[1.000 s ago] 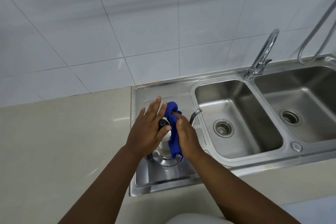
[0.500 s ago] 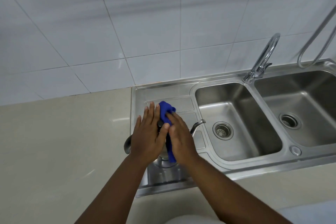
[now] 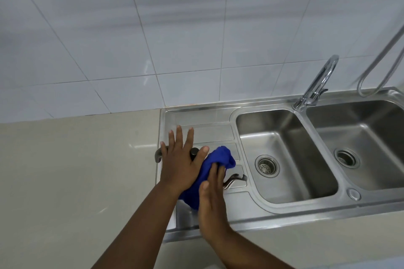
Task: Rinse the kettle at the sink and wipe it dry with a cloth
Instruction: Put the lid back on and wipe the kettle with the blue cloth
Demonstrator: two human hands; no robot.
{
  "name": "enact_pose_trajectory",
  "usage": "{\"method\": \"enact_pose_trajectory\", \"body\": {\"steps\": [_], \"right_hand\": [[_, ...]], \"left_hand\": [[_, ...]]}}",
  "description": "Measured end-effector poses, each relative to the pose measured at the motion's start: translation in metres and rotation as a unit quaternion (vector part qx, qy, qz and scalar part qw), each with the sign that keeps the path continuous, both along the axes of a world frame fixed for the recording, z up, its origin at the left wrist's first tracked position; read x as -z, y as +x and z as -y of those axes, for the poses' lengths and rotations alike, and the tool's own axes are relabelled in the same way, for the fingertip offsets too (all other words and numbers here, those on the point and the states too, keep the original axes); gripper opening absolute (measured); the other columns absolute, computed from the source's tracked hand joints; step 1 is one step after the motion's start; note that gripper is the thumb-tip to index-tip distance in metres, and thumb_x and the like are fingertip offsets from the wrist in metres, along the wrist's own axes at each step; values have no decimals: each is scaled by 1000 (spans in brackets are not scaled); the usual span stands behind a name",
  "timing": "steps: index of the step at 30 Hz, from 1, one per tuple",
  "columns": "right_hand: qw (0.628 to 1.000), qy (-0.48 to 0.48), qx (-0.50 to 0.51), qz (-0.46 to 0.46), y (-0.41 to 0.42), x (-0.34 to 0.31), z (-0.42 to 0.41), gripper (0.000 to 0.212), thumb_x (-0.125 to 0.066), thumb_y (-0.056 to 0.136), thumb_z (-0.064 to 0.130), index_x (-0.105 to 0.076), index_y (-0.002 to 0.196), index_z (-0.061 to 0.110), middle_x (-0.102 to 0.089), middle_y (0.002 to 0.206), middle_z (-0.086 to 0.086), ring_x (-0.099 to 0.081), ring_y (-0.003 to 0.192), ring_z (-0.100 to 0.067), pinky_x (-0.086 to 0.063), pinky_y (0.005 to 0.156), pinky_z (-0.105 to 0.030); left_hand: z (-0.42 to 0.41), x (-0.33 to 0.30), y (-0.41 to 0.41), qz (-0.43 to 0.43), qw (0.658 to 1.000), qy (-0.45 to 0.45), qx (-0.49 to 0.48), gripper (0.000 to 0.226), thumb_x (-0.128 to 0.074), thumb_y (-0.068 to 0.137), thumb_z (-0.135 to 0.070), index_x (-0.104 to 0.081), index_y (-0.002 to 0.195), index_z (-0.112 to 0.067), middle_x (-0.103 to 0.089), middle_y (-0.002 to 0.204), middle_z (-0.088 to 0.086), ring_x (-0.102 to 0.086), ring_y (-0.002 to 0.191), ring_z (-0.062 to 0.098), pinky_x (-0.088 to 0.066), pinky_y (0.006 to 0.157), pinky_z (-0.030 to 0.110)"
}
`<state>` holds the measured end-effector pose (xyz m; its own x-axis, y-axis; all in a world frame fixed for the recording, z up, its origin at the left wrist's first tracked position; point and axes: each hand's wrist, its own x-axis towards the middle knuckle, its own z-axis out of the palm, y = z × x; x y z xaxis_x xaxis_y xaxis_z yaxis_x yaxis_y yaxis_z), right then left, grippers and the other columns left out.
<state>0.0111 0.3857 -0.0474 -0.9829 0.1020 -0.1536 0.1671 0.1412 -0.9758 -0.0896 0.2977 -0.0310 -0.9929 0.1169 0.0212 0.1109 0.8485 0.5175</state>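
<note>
In the lower centre of the frame, the steel kettle [image 3: 235, 179] stands on the ribbed stainless drainboard [image 3: 209, 132] (mostly hidden by hands). The left hand [image 3: 180, 164] lies flat on its top, fingers spread, grip released. The right hand [image 3: 211, 201] presses a soft, crumpled blue cloth [image 3: 218, 158] against its side, palm flat. The curved spout points toward the smooth left basin [image 3: 290, 159].

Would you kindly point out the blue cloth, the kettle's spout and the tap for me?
blue cloth [image 3: 220, 157]: head view, on the bunched upper end.
kettle's spout [image 3: 235, 178]: head view, on the curved neck near the tip.
tap [image 3: 321, 78]: head view, on the arched chrome neck.
</note>
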Motion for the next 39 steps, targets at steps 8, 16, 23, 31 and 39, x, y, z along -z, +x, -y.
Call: {"method": "enact_pose_trajectory", "body": {"steps": [8, 16, 23, 31, 39], "right_hand": [[963, -8, -201, 177, -112, -60, -44, 93, -15, 62, 99, -61, 124, 47, -69, 123, 5, -62, 114, -13, -41, 106, -38], [956, -67, -209, 193, -115, -12, -80, 75, -16, 81, 82, -52, 135, 45, -66, 121, 4, -65, 106, -9, -51, 85, -26], [960, -124, -237, 87, -62, 12, -84, 113, -32, 60, 98, -13, 154, 40, -12, 166, 12, -21, 151, -11, -23, 123, -46], [966, -53, -242, -71, -125, 11, -65, 75, -29, 88, 75, -51, 140, 26, -58, 140, -1, -54, 130, -20, -41, 111, -49], [943, -177, -191, 208, -159, 46, -72, 77, -36, 80, 73, -67, 124, 19, -70, 122, -18, -63, 118, -36, -41, 110, -58]], "left_hand": [[6, 2, -4, -21, 997, 59, 37, 76, 0, 81, -79, 0, 149, -43, 6, 163, -6, 17, 148, 14, 12, 120, 48], [2, -5, -9, -17, 994, -109, 4, 96, -4, 76, -86, 5, 152, -29, 18, 160, 2, 21, 147, 24, 3, 121, 49], [-3, 4, 1, 31, 996, 71, -43, 89, -24, 79, -81, -5, 152, -34, 12, 161, -13, 20, 146, 5, -12, 121, 39], [8, 2, -8, -28, 989, 134, 54, 86, -40, 91, -64, 1, 154, -20, 5, 164, -2, -4, 151, 15, -24, 120, 45], [3, -3, -8, -19, 997, 73, 2, 83, -35, 86, -70, -11, 153, -28, -17, 162, -6, -11, 149, 8, -31, 117, 41]]}}
